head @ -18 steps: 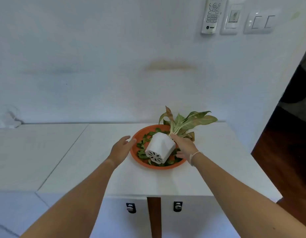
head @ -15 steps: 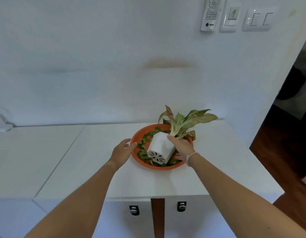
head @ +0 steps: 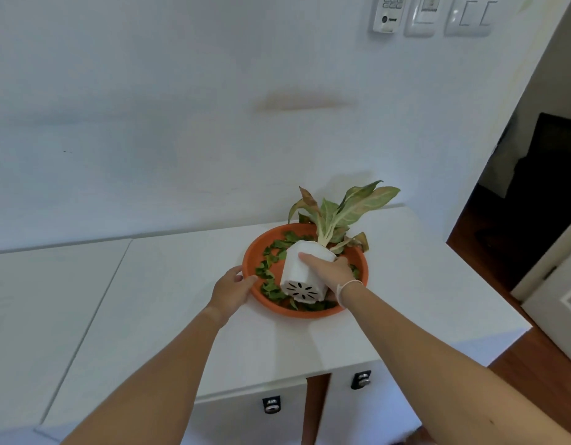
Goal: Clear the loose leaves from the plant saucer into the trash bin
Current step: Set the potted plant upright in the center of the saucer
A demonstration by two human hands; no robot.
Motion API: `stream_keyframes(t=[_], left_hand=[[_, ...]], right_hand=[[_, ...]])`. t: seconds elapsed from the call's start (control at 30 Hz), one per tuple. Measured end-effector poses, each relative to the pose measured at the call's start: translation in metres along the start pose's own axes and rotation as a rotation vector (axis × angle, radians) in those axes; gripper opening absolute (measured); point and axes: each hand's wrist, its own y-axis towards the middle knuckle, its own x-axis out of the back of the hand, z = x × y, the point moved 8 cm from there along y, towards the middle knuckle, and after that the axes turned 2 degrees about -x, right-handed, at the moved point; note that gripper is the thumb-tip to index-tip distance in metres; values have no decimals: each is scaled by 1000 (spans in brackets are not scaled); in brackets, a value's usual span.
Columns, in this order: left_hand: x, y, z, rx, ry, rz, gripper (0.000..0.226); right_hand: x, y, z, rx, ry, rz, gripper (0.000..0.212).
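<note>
While the pot is tipped: both hands are at the saucer, a little right of the frame centre.
Right hand: it grips the white pot from the right side, fingers curled over its wall; the pot leans away so that its drain holes face the camera.
Left hand: it touches the left rim of the orange saucer, with fingertips on the rim's outside and the thumb over the edge; I judge it a light pinch that steadies the rim.
Loose leaves: small green pieces lie scattered inside the saucer, mostly left of the pot and in front of it, some partly under it.
Plant: long pale-green leaves rise toward the wall behind.
Bench: white top carrying the saucer; two dark knobs sit on the fronts below, in the lower middle.
Trash bin: not visible in the frame.
Handling: the leaves look light, thin and soft, so they may slide or blow off. The saucer seems stiff and light; taking it by two opposite sides of the rim and keeping it level seems safest once the pot is off.
</note>
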Motion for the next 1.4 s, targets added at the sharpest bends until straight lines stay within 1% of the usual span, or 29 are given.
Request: stream_keyframes(t=[0.1, 0.23, 0.53, 0.77, 0.93, 1.07, 1.23, 1.4], left_hand=[[-6, 1, -3, -18, -26, 10, 29], [-7, 2, -3, -18, -42, -7, 21], [-9, 8, 5, 7, -104, -66, 44], [-10, 10, 8, 23, -113, -108, 41], [-10, 10, 10, 26, -114, -124, 40], [-10, 10, 11, 30, -87, -119, 42], [-10, 13, 12, 38, -70, -114, 45], [-10, 12, 12, 36, -39, -106, 44]], right_hand=[[5, -1, 7, 56, -102, -12, 93], [9, 1, 26, 146, -182, -8, 91], [9, 5, 60, 372, -238, 5, 87], [1, 10, 53, 540, -277, 49, 90], [2, 14, 41, 585, -273, 74, 92], [2, 16, 32, 582, -247, 108, 96], [-1, 17, 25, 592, -266, 130, 107], [-3, 15, 24, 571, -265, 162, 109]])
